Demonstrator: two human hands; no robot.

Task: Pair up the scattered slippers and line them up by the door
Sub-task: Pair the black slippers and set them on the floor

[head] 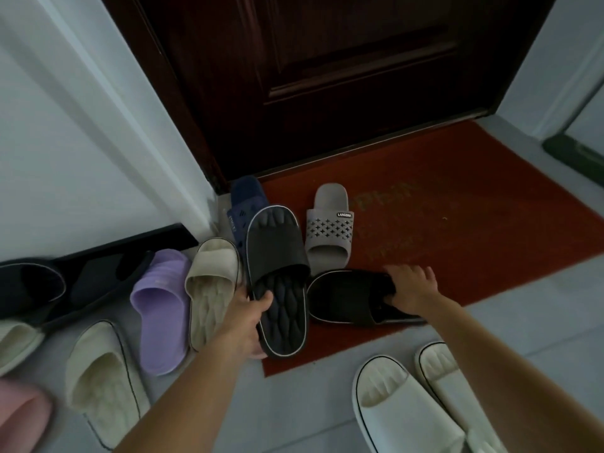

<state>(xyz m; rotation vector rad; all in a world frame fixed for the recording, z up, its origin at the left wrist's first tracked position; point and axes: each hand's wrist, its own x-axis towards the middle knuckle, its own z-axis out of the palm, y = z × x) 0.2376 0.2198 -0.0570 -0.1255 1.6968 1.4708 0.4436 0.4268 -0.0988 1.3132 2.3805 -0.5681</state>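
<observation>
Two black slippers are in the person's hands, low over the red mat [457, 223] before the dark door [310, 76]. The left hand [246, 317] grips the heel end of one black slipper [277, 279], thumb on the quilted footbed and fingers under the sole; its toe points toward the door and it overlaps the mat's left edge. The right hand [410, 286] clasps the second black slipper [353, 297], which lies crosswise on the mat, fingers curled over its far rim.

Just beyond these, a grey slipper [328, 230] with star-shaped cutouts and a small label sits on the mat, toe toward the person. A navy slipper [245, 204] lies partly hidden behind the first black one, close to the door's corner. Left of the mat, on the pale floor [294, 413], a beige slipper [210, 289] lies beside a purple one [160, 308], the two touching along their sides. Another beige slipper [104, 384] lies nearer the person, with part of a third [16, 344] at the left edge. A dark slipper [29, 286] rests at the far left by a black panel [130, 253]. Something pink [23, 416], blurred, shows in the lower left corner. A white pair [411, 407] stands side by side at the lower right.
</observation>
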